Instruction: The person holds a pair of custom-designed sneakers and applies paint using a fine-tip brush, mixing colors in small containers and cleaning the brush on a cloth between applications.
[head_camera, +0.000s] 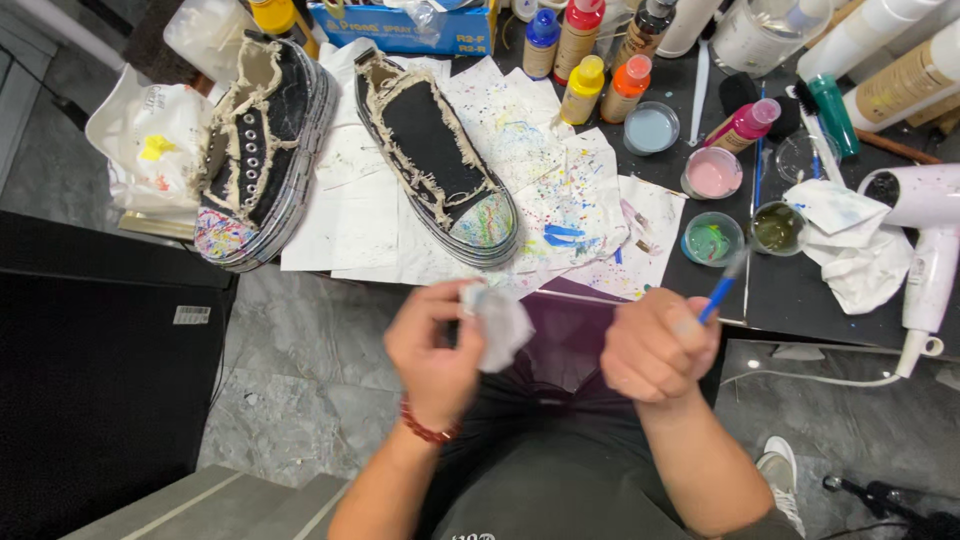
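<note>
Two black frayed shoes (355, 150) on spattered paper (560, 215), which catches drips. Paint cups (712, 240) within reach. Left hand (435, 345) pinches white tissue (497, 322), for wiping, I'd guess. Right hand (655, 345) fisted on blue brush (722, 292), tip up.

Two black frayed sneakers (270, 140) (440, 160) are being displayed on paint-spattered paper sheets (560, 200) toward ten and twelve o'clock. Paint bottles (585, 90) are being kept at one o'clock above small paint cups (712, 172), while a white hairdryer (925, 240) is being rested at three o'clock on the dark surface (800, 300).
</note>
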